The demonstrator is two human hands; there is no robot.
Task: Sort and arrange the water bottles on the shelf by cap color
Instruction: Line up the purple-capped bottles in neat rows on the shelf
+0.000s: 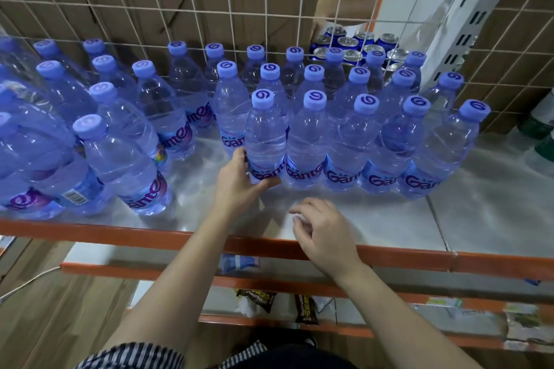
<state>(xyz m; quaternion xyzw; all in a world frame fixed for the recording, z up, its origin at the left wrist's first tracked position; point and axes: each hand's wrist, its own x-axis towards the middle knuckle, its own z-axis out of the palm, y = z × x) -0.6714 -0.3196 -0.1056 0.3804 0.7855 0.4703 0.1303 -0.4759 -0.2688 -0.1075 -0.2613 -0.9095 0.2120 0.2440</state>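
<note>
The water bottle (265, 141) at the left end of the front row is gripped low down by the left hand (236, 183), the thumb laid across the label and the fingers wrapped round the far side. It is stood upright on the shelf (389, 219), touching its neighbour on the right. Clear ribbed plastic is seen, with a blue label, purple lettering and a lilac cap (263, 98) marked with a darker swirl. The same cap colour is shown on the rows behind and on the looser group to the left. The right hand (323, 234) is held over the shelf's front, by the orange rail (150, 234), fingers loosely curled, nothing grasped. Blue cans (356, 45) are seen beyond the wire grid (192, 9).
</note>
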